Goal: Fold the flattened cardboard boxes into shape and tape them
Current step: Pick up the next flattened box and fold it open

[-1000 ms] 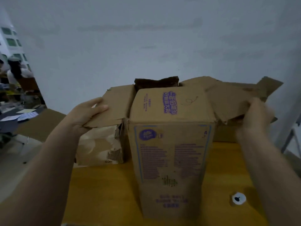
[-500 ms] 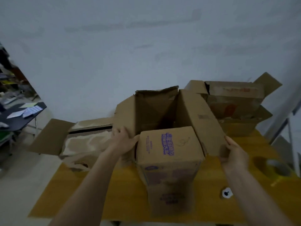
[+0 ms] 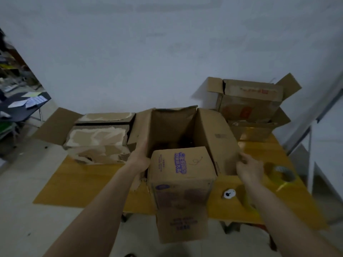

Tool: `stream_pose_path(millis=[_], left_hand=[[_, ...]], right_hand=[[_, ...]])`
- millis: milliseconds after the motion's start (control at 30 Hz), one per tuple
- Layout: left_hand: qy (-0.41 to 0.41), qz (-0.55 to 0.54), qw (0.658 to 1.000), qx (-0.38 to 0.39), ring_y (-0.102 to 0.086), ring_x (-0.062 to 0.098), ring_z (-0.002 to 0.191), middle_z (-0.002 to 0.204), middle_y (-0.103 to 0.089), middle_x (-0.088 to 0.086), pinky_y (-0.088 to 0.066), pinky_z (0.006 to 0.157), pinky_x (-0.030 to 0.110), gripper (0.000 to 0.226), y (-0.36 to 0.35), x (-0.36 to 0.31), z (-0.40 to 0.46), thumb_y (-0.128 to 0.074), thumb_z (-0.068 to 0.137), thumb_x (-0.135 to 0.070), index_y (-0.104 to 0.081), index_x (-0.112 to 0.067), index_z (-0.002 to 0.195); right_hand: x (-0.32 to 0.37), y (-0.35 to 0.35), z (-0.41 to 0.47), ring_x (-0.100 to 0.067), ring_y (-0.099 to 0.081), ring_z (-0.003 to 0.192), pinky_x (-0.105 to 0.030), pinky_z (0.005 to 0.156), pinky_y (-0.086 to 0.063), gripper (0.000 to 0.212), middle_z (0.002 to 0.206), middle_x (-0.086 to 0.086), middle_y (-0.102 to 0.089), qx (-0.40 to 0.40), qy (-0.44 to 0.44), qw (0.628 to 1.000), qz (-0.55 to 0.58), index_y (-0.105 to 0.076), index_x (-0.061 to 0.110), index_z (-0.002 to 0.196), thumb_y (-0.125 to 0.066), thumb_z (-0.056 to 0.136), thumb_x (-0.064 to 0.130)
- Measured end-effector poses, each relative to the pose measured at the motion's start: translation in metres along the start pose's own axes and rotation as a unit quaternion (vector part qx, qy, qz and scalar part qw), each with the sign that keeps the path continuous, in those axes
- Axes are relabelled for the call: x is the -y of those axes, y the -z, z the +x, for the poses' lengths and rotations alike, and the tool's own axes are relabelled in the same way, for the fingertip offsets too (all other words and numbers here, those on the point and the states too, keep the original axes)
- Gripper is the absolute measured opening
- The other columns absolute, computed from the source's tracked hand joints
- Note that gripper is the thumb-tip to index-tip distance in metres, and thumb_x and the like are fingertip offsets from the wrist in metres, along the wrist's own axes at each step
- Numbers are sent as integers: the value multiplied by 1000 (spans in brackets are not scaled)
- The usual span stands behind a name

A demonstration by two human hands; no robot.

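A brown cardboard box (image 3: 182, 193) with purple print stands upright at the front edge of the yellow table (image 3: 89, 180), its top open. The near flap (image 3: 181, 164) is folded inward and lies flat; the far flap (image 3: 173, 125) stands up. My left hand (image 3: 140, 154) holds the left flap (image 3: 141, 130) near its base. My right hand (image 3: 249, 168) grips the lower edge of the right flap (image 3: 216, 140), which leans outward. A roll of clear tape (image 3: 284, 175) lies on the table just right of my right hand.
A torn open box (image 3: 96, 138) sits at the table's left. Two open boxes (image 3: 250, 108) are stacked at the back right against the wall. A small white round object (image 3: 229, 193) lies near the front. A dark desk (image 3: 20, 106) stands far left.
The box has come down from near my face onto the table. Both side flaps have swung from spread outward to nearly upright, and both hands slid down to the flaps' bases.
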State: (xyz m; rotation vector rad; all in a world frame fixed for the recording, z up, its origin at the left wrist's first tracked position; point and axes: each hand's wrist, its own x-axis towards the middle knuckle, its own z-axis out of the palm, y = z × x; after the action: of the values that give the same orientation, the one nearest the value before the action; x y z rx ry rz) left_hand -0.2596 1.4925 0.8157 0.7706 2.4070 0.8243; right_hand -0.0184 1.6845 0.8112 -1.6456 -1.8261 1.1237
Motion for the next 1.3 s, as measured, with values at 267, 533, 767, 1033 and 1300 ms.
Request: stream_pose_path(millis=[267,533,767,1033,1300], left_hand=[[61,97,993,-37,-49,30,125,155,-29,2,-52,87,43,73,-16,4,4,-48,94,-9,-13,-33,154],[23,231,972,-37,-25,35,143,163,0,7,-35,107,48,78,-25,7,7,-47,98,-22,6,-23,155],[-50,243,968,-22,0,32,149,163,8,7,-19,119,49,75,-7,26,31,-46,99,-22,4,-26,155],[-148,325,933,37,22,35,145,160,24,6,5,116,62,105,3,29,48,-18,67,-94,4,-37,153],[-152,338,929,22,22,32,146,161,19,4,3,115,62,115,1,30,51,-31,64,-95,4,-33,154]], right_hand=[[32,-8,-33,-32,-2,147,-68,106,17,57,159,-5,-17,-28,385,721,-575,-30,26,148,-13,99,50],[13,-54,-34,-29,0,147,-62,111,11,72,160,-3,-10,86,330,792,-507,-11,35,151,3,88,67],[19,-80,-34,-26,17,146,-59,110,17,73,160,1,10,97,276,831,-472,7,37,150,-1,85,69],[65,-107,-12,-24,13,146,-57,114,6,77,160,0,10,23,210,919,-332,7,29,151,-42,95,49],[143,-136,54,-29,17,145,-54,117,-3,95,159,-2,15,21,331,845,-420,4,23,152,-65,87,36]])
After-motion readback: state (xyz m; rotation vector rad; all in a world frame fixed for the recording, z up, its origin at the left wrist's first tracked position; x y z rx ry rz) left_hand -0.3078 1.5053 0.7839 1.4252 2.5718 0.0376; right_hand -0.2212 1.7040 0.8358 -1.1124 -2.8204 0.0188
